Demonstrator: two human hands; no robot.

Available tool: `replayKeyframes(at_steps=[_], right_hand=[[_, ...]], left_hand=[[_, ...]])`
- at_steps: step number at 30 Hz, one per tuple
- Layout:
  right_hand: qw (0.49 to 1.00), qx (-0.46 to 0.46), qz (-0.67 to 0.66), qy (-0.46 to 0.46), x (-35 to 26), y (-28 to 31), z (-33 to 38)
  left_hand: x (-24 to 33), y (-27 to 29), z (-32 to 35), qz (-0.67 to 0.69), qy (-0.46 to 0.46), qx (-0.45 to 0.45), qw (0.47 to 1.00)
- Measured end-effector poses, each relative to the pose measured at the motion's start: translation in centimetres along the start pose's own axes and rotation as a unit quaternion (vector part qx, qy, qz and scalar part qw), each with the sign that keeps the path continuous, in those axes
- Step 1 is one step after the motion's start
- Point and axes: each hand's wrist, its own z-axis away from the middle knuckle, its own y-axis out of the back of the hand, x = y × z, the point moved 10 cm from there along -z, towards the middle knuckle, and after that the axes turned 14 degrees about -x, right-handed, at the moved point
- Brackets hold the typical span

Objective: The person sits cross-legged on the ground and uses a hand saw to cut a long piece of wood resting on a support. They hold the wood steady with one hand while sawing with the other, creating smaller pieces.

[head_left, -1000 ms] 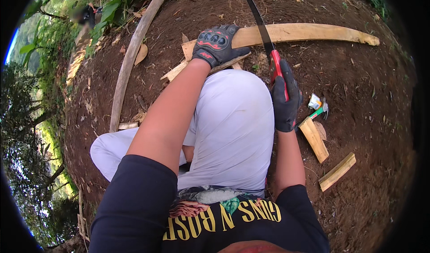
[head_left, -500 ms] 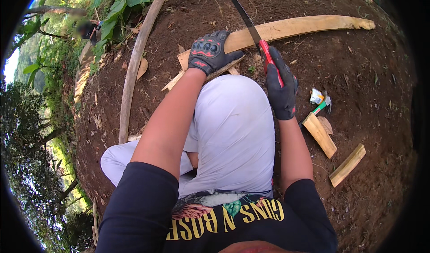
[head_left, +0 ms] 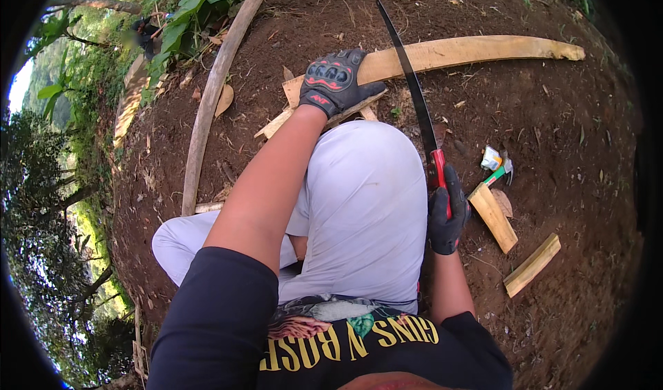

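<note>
My left hand (head_left: 335,81), in a black glove with red trim, is closed over the left end of a long wooden plank (head_left: 483,50), pressing it down. The plank's left end lies over smaller wood pieces (head_left: 276,123) on the soil. In its black glove, my right hand (head_left: 447,214) grips the red handle of a hand saw (head_left: 416,90) beside my right knee. The long dark blade points away from me and crosses the plank to the right of my left hand. Whether its teeth are in a cut cannot be made out.
To the right lie a hammer (head_left: 498,174) with a green handle, a small white packet (head_left: 491,159) and two short wood offcuts (head_left: 494,219) (head_left: 532,265). A long pole (head_left: 219,79) lies at left. Beyond it are leafy plants (head_left: 197,3) and another person (head_left: 146,36).
My right hand has drawn the saw back toward me, so more of the blade shows on my side of the plank. My left hand stays on the plank.
</note>
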Motion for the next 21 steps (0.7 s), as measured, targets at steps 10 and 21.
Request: replayKeyframes(at_steps=[10,21], right_hand=[[0.991,0.042,-0.034,0.12,-6.6,-2.3,-16.7],[1.0,-0.009,0.003,0.008,-0.1,-0.5,0.3]], left_hand=[[0.9,-0.2,-0.3,0.004,0.001,-0.03,1.0],[0.4,0.0,-0.1,0.004,0.012,-0.03,0.999]])
